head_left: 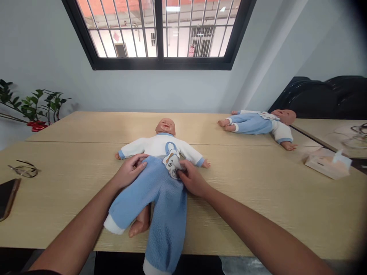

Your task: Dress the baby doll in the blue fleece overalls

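A baby doll (165, 127) lies on its back on the wooden table (258, 183), head toward the window. It wears a white top and blue fleece trousers (160, 198). My left hand (130, 172) grips the trousers' waistband at the doll's right hip, fingers curled on the fabric. My right hand (193, 178) pinches the waistband at the other hip, beside a printed bib flap (172, 160). One bare foot (137, 226) sticks out of a trouser leg; the other leg hangs empty over the table's front edge.
A second dressed doll (259, 123) lies at the back right. A tissue box (328, 163) stands at the right. Glasses (24, 169) and a dark phone (7, 196) lie at the left edge. A plant (34, 107) stands at the far left; black chairs (321, 95) at the right.
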Action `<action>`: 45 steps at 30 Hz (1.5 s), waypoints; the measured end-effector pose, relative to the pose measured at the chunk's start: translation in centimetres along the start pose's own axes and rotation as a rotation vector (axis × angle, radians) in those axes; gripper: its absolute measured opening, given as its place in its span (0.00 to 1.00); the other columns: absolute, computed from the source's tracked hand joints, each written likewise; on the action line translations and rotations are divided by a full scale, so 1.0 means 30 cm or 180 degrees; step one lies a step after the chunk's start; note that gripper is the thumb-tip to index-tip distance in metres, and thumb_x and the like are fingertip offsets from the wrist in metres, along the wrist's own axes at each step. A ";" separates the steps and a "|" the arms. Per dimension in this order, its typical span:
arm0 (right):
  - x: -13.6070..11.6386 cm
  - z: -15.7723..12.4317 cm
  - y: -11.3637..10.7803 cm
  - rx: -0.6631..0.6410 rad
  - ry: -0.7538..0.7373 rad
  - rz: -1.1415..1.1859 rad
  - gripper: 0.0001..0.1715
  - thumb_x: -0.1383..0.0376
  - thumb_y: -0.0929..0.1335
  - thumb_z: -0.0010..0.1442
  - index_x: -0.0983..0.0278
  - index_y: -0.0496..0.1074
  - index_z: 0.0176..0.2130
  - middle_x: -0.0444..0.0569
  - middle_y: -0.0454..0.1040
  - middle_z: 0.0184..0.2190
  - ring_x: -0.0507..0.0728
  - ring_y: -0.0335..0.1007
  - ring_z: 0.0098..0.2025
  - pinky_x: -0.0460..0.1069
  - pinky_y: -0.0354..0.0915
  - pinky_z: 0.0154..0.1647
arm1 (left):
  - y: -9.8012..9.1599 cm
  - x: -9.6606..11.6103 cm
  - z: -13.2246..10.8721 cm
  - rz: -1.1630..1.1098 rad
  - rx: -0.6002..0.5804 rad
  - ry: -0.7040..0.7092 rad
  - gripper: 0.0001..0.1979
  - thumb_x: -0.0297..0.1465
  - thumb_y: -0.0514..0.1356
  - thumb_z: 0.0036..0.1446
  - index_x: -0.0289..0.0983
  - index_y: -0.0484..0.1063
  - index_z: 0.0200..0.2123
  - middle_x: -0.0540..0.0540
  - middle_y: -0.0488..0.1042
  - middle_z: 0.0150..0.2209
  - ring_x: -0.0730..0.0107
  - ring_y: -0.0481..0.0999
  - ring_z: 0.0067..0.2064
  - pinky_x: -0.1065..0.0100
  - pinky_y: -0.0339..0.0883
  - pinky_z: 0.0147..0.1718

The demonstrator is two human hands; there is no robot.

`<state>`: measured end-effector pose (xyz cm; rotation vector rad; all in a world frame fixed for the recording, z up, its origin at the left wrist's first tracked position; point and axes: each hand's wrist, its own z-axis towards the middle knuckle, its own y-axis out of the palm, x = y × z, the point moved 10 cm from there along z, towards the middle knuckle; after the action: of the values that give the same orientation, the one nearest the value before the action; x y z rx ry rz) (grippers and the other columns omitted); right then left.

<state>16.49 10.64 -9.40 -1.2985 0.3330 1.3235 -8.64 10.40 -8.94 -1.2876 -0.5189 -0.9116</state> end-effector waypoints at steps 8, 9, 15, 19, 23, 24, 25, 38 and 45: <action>-0.005 -0.001 -0.003 0.0021 -0.0036 -0.0042 0.12 0.67 0.64 0.68 0.62 0.69 0.51 0.53 0.72 0.49 0.61 0.69 0.51 0.57 0.64 0.55 | 0.001 -0.008 0.001 0.0023 -0.0013 0.0001 0.26 0.48 0.57 0.68 0.38 0.71 0.60 0.48 0.72 0.36 0.64 0.71 0.38 0.65 0.65 0.40; -0.006 -0.001 -0.002 0.0017 -0.0036 -0.0046 0.12 0.67 0.64 0.68 0.62 0.69 0.51 0.53 0.72 0.49 0.61 0.69 0.51 0.57 0.64 0.56 | 0.001 -0.009 0.001 0.0023 -0.0016 -0.0006 0.26 0.48 0.57 0.68 0.38 0.71 0.60 0.48 0.72 0.37 0.64 0.71 0.39 0.65 0.65 0.40; -0.007 -0.001 -0.001 0.0007 -0.0019 -0.0038 0.12 0.67 0.64 0.69 0.61 0.69 0.51 0.53 0.72 0.49 0.61 0.69 0.51 0.57 0.64 0.55 | 0.002 -0.011 0.002 0.0010 -0.0033 -0.0005 0.26 0.49 0.57 0.68 0.38 0.71 0.60 0.47 0.73 0.39 0.63 0.72 0.40 0.64 0.66 0.41; -0.002 -0.002 0.001 -0.0010 -0.0001 -0.0045 0.11 0.66 0.64 0.69 0.61 0.69 0.51 0.52 0.72 0.49 0.61 0.69 0.51 0.58 0.65 0.55 | 0.001 -0.004 0.000 0.0024 -0.0019 0.0015 0.26 0.49 0.57 0.68 0.38 0.71 0.60 0.47 0.72 0.37 0.63 0.71 0.38 0.65 0.66 0.39; -0.006 -0.003 0.001 -0.0024 0.0002 -0.0047 0.11 0.67 0.64 0.69 0.61 0.69 0.51 0.52 0.72 0.49 0.61 0.68 0.51 0.57 0.64 0.55 | 0.000 0.003 0.000 0.0050 -0.0015 0.0031 0.26 0.49 0.56 0.68 0.38 0.72 0.59 0.47 0.73 0.37 0.63 0.71 0.38 0.65 0.65 0.39; -0.008 -0.002 0.000 -0.0023 -0.0001 -0.0048 0.11 0.66 0.64 0.69 0.61 0.69 0.51 0.52 0.72 0.49 0.61 0.68 0.51 0.57 0.64 0.55 | 0.000 0.003 0.000 0.0060 -0.0017 0.0029 0.26 0.49 0.56 0.68 0.38 0.72 0.59 0.47 0.72 0.37 0.63 0.71 0.38 0.65 0.65 0.39; -0.010 -0.002 0.000 -0.0024 -0.0003 -0.0048 0.11 0.66 0.64 0.69 0.61 0.69 0.51 0.53 0.72 0.49 0.61 0.68 0.51 0.58 0.64 0.55 | -0.001 0.003 0.001 0.0069 -0.0018 0.0027 0.26 0.49 0.57 0.68 0.38 0.72 0.60 0.47 0.72 0.36 0.63 0.71 0.38 0.65 0.65 0.39; -0.011 0.000 0.001 -0.0044 -0.0023 -0.0071 0.12 0.67 0.64 0.69 0.61 0.68 0.51 0.52 0.72 0.49 0.61 0.69 0.50 0.57 0.65 0.55 | 0.003 -0.007 0.002 0.0027 -0.0057 0.0010 0.26 0.49 0.57 0.68 0.38 0.71 0.60 0.46 0.74 0.39 0.62 0.72 0.40 0.64 0.66 0.41; -0.010 -0.001 0.003 -0.0041 -0.0036 -0.0082 0.11 0.67 0.64 0.69 0.61 0.69 0.51 0.52 0.72 0.49 0.61 0.69 0.50 0.58 0.65 0.55 | 0.001 -0.001 0.001 0.0045 -0.0032 0.0027 0.26 0.49 0.57 0.68 0.38 0.72 0.59 0.46 0.75 0.40 0.62 0.73 0.41 0.64 0.67 0.41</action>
<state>16.33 10.46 -9.22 -1.3017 0.2992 1.3127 -8.63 10.44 -8.97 -1.2945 -0.4985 -0.9084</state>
